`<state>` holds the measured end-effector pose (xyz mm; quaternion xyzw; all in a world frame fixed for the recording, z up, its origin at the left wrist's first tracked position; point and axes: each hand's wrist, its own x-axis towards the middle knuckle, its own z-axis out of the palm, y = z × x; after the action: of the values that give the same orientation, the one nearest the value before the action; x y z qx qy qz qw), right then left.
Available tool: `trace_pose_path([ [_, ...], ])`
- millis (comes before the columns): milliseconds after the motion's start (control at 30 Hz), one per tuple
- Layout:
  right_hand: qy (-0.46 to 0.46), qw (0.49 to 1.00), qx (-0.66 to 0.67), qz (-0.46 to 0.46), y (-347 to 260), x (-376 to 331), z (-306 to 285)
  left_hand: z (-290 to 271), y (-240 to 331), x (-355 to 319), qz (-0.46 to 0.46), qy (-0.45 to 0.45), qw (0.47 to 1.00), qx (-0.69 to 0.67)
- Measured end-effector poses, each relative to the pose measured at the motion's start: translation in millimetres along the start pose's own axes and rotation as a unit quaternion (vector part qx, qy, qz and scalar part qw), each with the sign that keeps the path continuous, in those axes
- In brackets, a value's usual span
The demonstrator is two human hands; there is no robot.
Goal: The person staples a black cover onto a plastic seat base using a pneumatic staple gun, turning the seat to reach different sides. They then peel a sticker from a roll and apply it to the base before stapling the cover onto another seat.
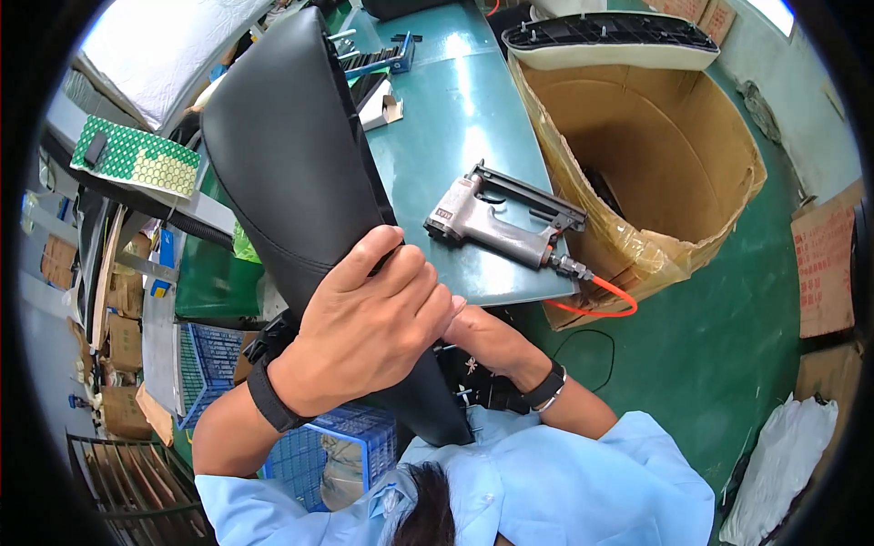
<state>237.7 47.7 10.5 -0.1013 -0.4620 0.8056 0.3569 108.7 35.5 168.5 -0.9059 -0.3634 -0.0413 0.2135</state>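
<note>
Green workbench (437,136) beside a large cardboard bin (655,173); a pneumatic stapler (496,223) lies at its near edge. Left hand (373,318), fingers curled shut, grips the black upholstered seat cushion (291,164) held upright; right hand (487,337) lies beneath it, grip hidden.

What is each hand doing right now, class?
Left hand: closed, gripping the edge of the black seat cover.
Right hand: mostly hidden behind the left; grip cannot be told.
</note>
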Motion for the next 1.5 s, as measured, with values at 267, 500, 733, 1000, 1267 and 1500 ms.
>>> trace_pose_path([
  [267, -0.03, 0.994, 0.082, 0.069, -6, -3, 1, -1, 8, 7, 0.003, -0.034, 0.999, 0.007],
  [500, 0.041, 0.935, -0.31, -0.165, -13, -7, 10, 6, 10, 17, 0.047, -0.011, 0.998, 0.052],
  [733, 0.214, 0.95, -0.186, -0.132, -12, -37, 40, -2, 20, 14, 0.024, -0.003, 0.999, 0.035],
  [1000, 0.201, 0.939, -0.269, -0.082, -8, -41, 31, 3, 4, -15, -0.35, 0.333, 0.863, -0.147],
  [1267, 0.156, 0.89, -0.398, -0.155, -9, -18, 83, 34, 72, -100, -0.534, 0.328, 0.672, -0.395],
  [1500, -0.127, 0.879, -0.435, -0.148, -9, -18, 77, 45, 60, -120, -0.616, 0.38, 0.555, -0.41],
])
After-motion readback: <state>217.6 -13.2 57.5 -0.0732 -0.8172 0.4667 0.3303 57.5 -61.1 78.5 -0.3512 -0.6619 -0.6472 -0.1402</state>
